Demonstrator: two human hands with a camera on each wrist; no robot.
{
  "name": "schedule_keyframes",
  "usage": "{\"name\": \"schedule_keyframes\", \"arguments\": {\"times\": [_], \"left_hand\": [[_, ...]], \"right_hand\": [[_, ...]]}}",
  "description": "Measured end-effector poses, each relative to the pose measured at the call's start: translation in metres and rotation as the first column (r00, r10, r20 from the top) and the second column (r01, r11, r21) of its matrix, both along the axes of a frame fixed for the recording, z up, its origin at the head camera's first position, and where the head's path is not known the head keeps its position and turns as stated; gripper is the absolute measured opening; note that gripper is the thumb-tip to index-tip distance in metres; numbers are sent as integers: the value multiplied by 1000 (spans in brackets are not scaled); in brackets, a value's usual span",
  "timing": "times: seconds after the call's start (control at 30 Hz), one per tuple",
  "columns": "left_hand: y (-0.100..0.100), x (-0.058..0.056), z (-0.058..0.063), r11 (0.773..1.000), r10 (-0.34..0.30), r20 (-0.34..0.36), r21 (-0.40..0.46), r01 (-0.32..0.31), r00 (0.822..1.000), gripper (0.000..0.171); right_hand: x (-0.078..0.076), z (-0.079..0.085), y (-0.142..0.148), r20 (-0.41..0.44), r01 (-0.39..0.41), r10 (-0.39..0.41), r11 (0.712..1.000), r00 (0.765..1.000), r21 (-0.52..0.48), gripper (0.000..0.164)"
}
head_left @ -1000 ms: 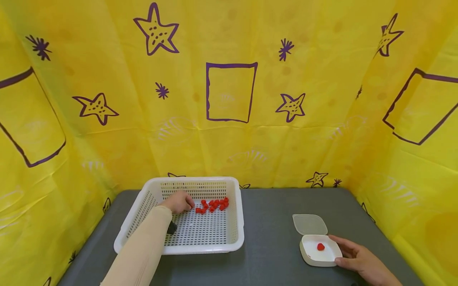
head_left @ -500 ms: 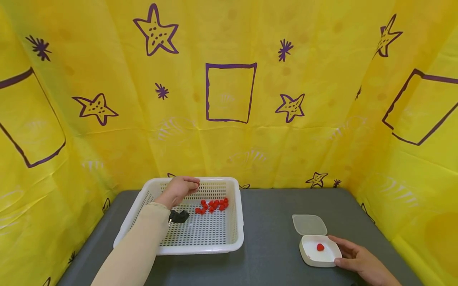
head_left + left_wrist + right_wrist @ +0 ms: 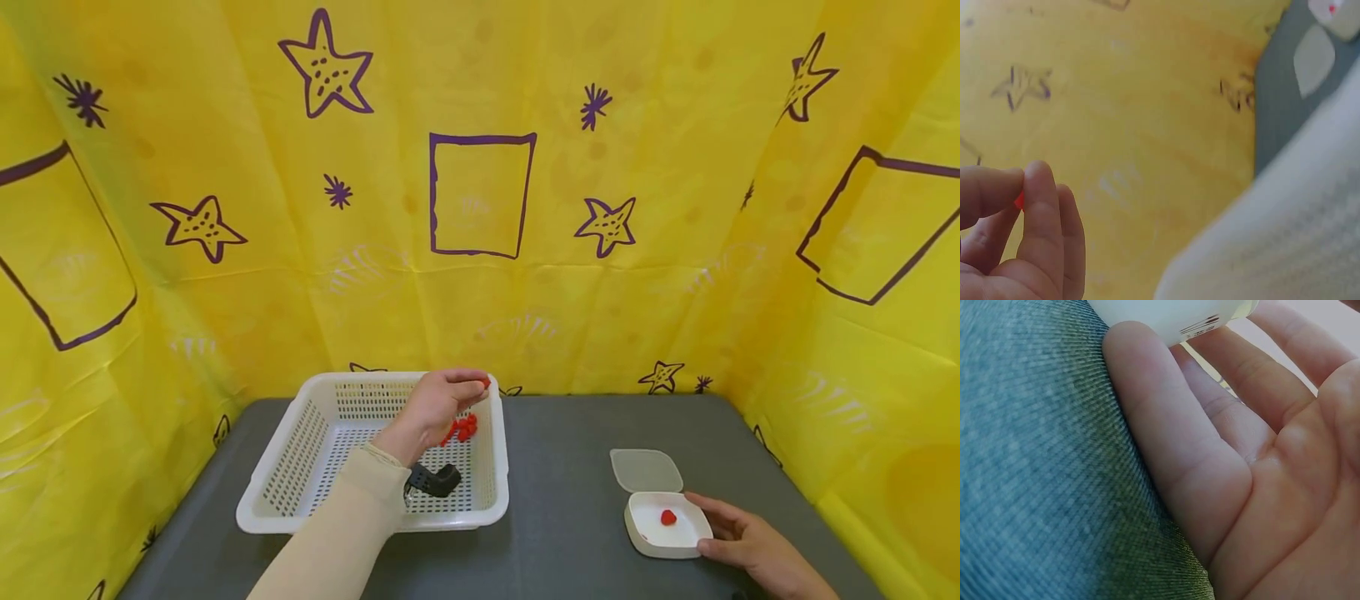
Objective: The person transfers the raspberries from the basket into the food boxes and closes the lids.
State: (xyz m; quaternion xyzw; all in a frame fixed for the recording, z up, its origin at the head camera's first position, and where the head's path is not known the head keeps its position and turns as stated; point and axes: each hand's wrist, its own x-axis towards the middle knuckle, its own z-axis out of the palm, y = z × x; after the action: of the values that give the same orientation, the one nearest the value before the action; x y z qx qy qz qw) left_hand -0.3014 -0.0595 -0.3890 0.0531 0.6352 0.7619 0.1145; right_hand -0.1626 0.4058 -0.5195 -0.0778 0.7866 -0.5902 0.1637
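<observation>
Over the right rim of a white plastic basket (image 3: pixel 264 483), my left hand (image 3: pixel 438 404) pinches a red raspberry (image 3: pixel 486 382) between thumb and fingertips. The left wrist view shows only a sliver of the raspberry (image 3: pixel 1020 201) between those fingers. Below the hand, several more raspberries (image 3: pixel 467 427) lie on the basket floor, partly hidden by the wrist. At the right, my right hand (image 3: pixel 750 542) holds a small white box (image 3: pixel 651 537) by its right side, thumb at the front corner and fingers at the back. One raspberry (image 3: pixel 668 517) sits in the box.
A translucent lid (image 3: pixel 647 471) lies flat behind the box, at its back edge. Both stand on a grey tabletop (image 3: pixel 562 483). Yellow patterned cloth (image 3: pixel 480 317) encloses the table at the back and sides. The black wrist camera (image 3: pixel 435 481) hangs under my left wrist.
My left hand has lifted a raspberry from the basket floor and carried it right, up to the basket's right rim. The right hand and the box have stayed in place.
</observation>
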Motion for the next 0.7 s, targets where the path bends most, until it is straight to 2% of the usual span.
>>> {"name": "schedule_keyframes", "arguments": {"times": [0.23, 0.4, 0.5, 0.7], "left_hand": [[58, 40, -5, 991, -130, -90, -22, 128, 987, 20], [99, 64, -20, 980, -193, -118, -83, 184, 974, 15], [122, 72, -35, 978, -195, -130, -95, 184, 972, 13], [161, 86, -66, 987, -129, -113, -113, 116, 985, 12]], "right_hand": [[0, 0, 0, -41, -34, 33, 999, 999, -28, 59], [1, -1, 0, -42, -32, 31, 999, 999, -19, 60], [2, -1, 0, -30, -25, 24, 1000, 999, -10, 62], [1, -1, 0, -27, -26, 26, 1000, 999, -3, 64]]}}
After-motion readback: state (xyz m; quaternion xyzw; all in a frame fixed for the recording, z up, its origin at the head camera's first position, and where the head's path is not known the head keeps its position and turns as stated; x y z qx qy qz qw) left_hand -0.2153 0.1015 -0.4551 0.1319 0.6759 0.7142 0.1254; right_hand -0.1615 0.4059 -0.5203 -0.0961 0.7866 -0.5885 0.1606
